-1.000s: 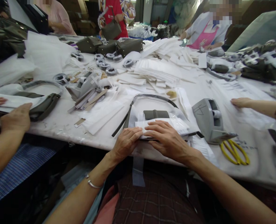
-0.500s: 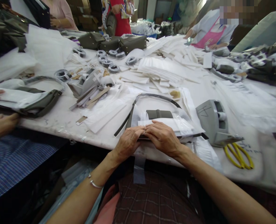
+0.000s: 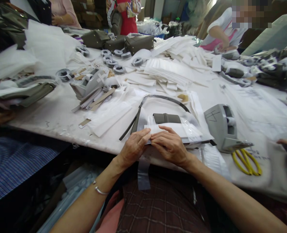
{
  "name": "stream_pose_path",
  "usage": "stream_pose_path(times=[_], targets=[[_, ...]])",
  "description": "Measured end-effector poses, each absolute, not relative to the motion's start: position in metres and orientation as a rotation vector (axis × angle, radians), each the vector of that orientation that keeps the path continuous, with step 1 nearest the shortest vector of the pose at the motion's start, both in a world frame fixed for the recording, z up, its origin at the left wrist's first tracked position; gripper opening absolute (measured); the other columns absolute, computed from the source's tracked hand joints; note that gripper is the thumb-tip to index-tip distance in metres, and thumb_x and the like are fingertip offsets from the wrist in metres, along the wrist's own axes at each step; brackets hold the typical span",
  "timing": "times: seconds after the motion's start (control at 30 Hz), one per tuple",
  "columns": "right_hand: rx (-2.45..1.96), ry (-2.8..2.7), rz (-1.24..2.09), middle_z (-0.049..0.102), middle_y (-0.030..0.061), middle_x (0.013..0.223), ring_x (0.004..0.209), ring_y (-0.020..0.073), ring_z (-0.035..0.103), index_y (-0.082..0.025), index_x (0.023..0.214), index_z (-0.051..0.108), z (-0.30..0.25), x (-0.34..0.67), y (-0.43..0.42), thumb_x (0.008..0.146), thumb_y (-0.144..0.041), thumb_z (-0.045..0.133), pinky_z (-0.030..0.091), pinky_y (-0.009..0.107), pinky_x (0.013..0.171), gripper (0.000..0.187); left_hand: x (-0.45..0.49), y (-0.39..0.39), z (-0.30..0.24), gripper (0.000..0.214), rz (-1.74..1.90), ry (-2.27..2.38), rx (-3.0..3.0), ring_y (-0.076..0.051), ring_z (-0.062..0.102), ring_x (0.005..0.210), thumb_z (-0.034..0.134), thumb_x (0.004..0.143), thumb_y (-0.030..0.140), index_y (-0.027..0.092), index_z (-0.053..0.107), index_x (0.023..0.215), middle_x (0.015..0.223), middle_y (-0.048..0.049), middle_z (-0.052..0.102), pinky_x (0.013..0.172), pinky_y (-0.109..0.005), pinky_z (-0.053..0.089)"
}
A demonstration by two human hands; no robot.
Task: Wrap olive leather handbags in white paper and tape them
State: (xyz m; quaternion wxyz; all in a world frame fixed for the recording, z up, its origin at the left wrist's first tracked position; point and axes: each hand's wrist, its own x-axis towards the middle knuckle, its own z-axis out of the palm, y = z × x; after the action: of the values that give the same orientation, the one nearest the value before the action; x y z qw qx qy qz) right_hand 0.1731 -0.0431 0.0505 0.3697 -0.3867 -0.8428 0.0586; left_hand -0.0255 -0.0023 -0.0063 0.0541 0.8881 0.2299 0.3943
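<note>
A dark olive handbag, partly covered by white wrapping sheet, lies at the table's near edge. Its wrapped strap arches away behind it. My left hand and my right hand meet at the bag's near edge, fingertips almost touching. The fingers of both are bent and closed on that wrapped edge; the exact grip underneath is hidden. From below my hands a strip of clear tape hangs over the table edge.
Right of the bag stand a grey tape dispenser and yellow-handled scissors. Left are another grey dispenser and cardboard strips. White sheets and wrapped rolled straps lie beyond. A co-worker's hand holds another bag.
My right fingers have shifted slightly, with the index finger lifted; both hands stay at the bag's edge. At left, the co-worker's bag has tilted and moved left.
</note>
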Motion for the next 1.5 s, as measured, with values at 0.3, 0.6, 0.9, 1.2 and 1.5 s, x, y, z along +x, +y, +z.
stream_pose_path(times=[0.3, 0.6, 0.9, 1.2, 1.5], targets=[[-0.974, -2.236, 0.09, 0.076, 0.0053, 0.109, 0.105, 0.0193, 0.069, -0.02, 0.107, 0.069, 0.051, 0.179, -0.058, 0.095, -0.016, 0.057, 0.045, 0.045, 0.108, 0.018, -0.028, -0.003, 0.0, 0.031, 1.187, 0.594, 2.754, -0.023, 0.053, 0.131, 0.049, 0.095, 0.01, 0.014, 0.053, 0.126, 0.123, -0.0135, 0.067, 0.107, -0.043, 0.048], [-1.623, -2.579, 0.304, 0.043, 0.0191, 0.151, 0.145, 0.032, 0.032, -0.009, 0.143, 0.047, 0.071, 0.169, 0.023, 0.1, -0.037, 0.045, 0.018, 0.055, 0.12, 0.052, -0.027, -0.002, 0.001, 0.034, 1.126, 0.639, 2.825, -0.023, 0.056, 0.125, 0.049, 0.096, 0.012, 0.016, 0.055, 0.129, 0.126, -0.013, 0.066, 0.104, -0.042, 0.049], [-1.618, -2.453, 0.248, 0.052, 0.0197, 0.144, 0.141, 0.0328, 0.038, -0.009, 0.14, 0.049, 0.065, 0.177, 0.035, 0.097, -0.045, 0.051, 0.02, 0.057, 0.118, 0.056, -0.03, -0.001, -0.002, 0.031, 1.072, 0.649, 2.895, -0.023, 0.056, 0.124, 0.049, 0.097, 0.015, 0.016, 0.057, 0.127, 0.128, -0.0114, 0.065, 0.104, -0.041, 0.047], [-0.858, -2.669, 0.066, 0.066, 0.0101, 0.128, 0.12, 0.0216, 0.058, -0.016, 0.132, 0.057, 0.032, 0.176, -0.108, 0.101, -0.016, 0.042, 0.05, 0.039, 0.097, 0.035, -0.031, 0.001, 0.005, 0.029, 1.054, 0.622, 2.87, -0.023, 0.059, 0.12, 0.049, 0.096, 0.016, 0.017, 0.06, 0.123, 0.124, -0.0112, 0.067, 0.098, -0.04, 0.05], [-0.982, -2.091, 0.288, 0.076, 0.0056, 0.095, 0.093, 0.0171, 0.07, -0.021, 0.104, 0.068, 0.001, 0.162, -0.095, 0.093, -0.009, 0.047, 0.056, 0.033, 0.087, 0.026, -0.034, 0.003, 0.007, 0.026, 1.072, 0.576, 2.934, -0.022, 0.062, 0.116, 0.049, 0.097, 0.017, 0.017, 0.061, 0.12, 0.122, -0.0112, 0.068, 0.096, -0.038, 0.051]])
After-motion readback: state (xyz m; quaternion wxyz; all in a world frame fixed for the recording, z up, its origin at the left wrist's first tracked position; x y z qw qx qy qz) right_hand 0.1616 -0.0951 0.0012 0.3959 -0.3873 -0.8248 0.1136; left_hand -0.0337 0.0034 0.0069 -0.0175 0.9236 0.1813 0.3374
